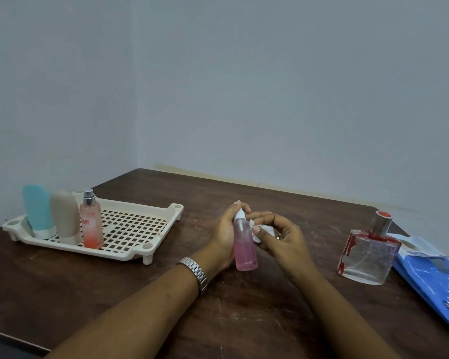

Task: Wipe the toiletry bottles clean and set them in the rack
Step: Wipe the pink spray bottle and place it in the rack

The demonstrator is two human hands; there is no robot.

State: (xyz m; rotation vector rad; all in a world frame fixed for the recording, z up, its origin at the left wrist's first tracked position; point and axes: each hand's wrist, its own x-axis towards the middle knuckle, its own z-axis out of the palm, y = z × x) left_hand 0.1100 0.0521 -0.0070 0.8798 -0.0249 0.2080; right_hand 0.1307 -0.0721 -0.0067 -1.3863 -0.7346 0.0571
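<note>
Three bottles stand upright along the left end of the cream rack [130, 252]: a blue tube [36, 208] on its cap, a beige tube [65, 216] right beside it, and a peach spray bottle [91, 224] with a silver nozzle just beside that. The rest of the rack's grid floor is bare.

At centre table, the left hand [224, 237] is wrapped round a pink spray bottle [244, 250] and holds it upright, fingertips curled over the white top. Whether its base touches the table [244, 320] cannot be told. The right hand [283, 237] is curled in tight too, pinching a crumpled white tissue [266, 229] against the bottle's upper part, just below the cap.

Over to the right, well apart from the hands, a square glass perfume bottle [366, 257] with red streaks and a red-topped cap stands on the table. A blue packet [436, 281] lies flat just beyond it. A metal watch [195, 268] sits on the left wrist.
</note>
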